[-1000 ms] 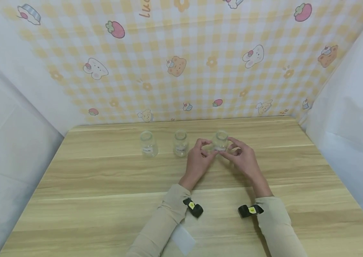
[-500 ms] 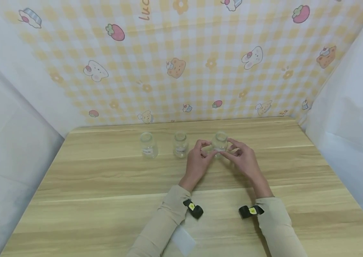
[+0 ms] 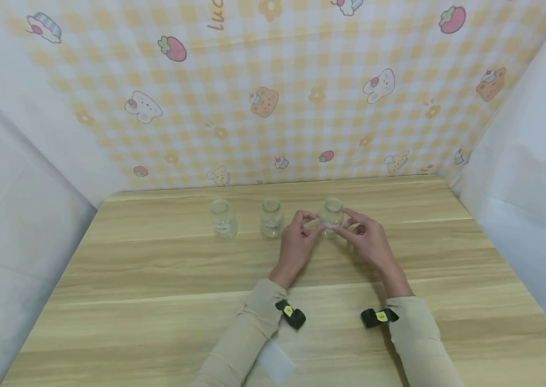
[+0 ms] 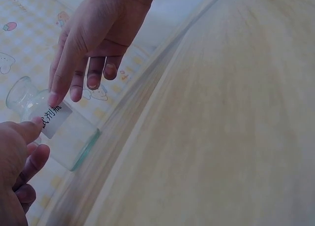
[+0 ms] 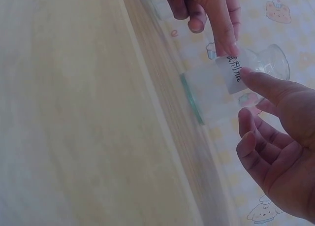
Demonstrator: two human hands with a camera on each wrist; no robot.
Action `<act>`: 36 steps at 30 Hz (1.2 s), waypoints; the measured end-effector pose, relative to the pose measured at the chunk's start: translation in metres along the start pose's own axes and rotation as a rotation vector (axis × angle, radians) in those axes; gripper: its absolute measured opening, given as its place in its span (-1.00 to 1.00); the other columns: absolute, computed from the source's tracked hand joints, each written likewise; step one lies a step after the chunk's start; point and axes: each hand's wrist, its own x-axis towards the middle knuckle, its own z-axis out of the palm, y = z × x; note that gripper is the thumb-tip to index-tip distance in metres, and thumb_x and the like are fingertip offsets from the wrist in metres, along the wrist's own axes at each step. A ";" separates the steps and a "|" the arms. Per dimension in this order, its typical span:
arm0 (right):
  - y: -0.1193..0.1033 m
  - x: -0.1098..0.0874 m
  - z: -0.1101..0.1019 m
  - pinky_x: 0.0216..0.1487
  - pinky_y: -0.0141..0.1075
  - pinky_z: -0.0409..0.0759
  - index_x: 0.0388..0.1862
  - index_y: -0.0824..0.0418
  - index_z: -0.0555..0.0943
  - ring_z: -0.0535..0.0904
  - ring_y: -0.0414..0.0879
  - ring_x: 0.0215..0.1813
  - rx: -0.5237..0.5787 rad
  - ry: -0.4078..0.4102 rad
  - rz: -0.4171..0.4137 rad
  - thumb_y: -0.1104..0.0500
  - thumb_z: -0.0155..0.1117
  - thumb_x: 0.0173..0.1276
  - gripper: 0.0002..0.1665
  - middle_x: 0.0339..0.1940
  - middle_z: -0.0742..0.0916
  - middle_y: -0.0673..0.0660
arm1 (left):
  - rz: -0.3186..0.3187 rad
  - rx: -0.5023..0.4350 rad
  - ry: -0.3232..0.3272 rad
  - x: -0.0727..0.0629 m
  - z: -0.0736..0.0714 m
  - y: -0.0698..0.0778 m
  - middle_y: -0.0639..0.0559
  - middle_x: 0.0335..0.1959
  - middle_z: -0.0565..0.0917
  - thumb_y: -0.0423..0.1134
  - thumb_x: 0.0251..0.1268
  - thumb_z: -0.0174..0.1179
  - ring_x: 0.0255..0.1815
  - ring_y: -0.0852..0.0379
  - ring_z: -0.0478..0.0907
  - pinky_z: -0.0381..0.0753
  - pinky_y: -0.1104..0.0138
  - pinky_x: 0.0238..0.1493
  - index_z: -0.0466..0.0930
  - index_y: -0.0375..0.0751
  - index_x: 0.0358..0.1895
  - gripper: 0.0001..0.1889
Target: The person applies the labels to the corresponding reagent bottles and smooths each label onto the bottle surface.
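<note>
A clear glass bottle (image 3: 333, 216) with a narrowed neck and flared rim stands upright between my two hands at the back of the table. A white label (image 4: 55, 122) with black handwritten characters lies on its front. My left hand (image 3: 296, 243) holds it from the left side, thumb pressed on the label, index finger curled near the shoulder. From the right, my right hand (image 3: 368, 241) holds it too, its thumb on the label's other part and index finger along the glass. In the right wrist view both thumbs touch the label (image 5: 233, 83), partly covering the writing.
Two similar labelled bottles stand left of my hands, one nearer (image 3: 271, 217) and one farther (image 3: 223, 219). A white slip (image 3: 275, 361) lies beside my left forearm. Behind the wooden table (image 3: 157, 312) hangs a checked cloth (image 3: 234, 70); white sheets flank both sides.
My thumbs have spread slightly apart across the label, so more of it shows between them. The bottle and both arms stay nearly in place.
</note>
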 end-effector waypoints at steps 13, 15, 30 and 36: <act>0.000 0.000 -0.002 -0.52 -0.39 0.49 0.46 0.30 0.49 0.66 0.11 -0.34 0.001 -0.010 0.012 0.16 0.46 0.41 -0.31 -0.15 0.72 0.23 | 0.013 -0.033 0.010 0.000 0.000 -0.001 -0.07 0.07 0.77 -0.22 0.40 0.37 -0.55 0.32 0.52 0.52 0.48 -0.49 0.54 -0.25 0.00 -0.72; 0.000 0.000 -0.002 -0.51 -0.38 0.51 0.45 0.30 0.50 0.67 0.11 -0.33 0.000 -0.010 0.008 0.15 0.46 0.42 -0.32 -0.16 0.72 0.23 | 0.008 -0.032 0.009 0.000 0.000 -0.001 -0.07 0.07 0.78 -0.22 0.39 0.38 -0.55 0.35 0.50 0.50 0.49 -0.49 0.53 -0.24 -0.02 -0.73; 0.000 -0.001 -0.003 -0.49 -0.37 0.53 0.44 0.27 0.52 0.68 0.11 -0.31 0.003 -0.012 0.010 0.15 0.44 0.43 -0.36 -0.17 0.73 0.23 | -0.010 -0.027 0.013 0.001 0.001 -0.002 -0.07 0.06 0.78 -0.23 0.39 0.38 -0.57 0.35 0.50 0.48 0.50 -0.52 0.57 -0.26 -0.03 -0.75; -0.001 -0.001 -0.004 -0.49 -0.37 0.53 0.43 0.26 0.53 0.69 0.13 -0.31 0.009 -0.007 0.004 0.15 0.45 0.43 -0.36 -0.10 0.70 0.26 | -0.026 -0.012 0.013 0.001 0.001 0.000 -0.13 0.05 0.78 -0.20 0.40 0.37 -0.61 0.38 0.45 0.43 0.51 -0.57 0.63 -0.23 0.06 -0.72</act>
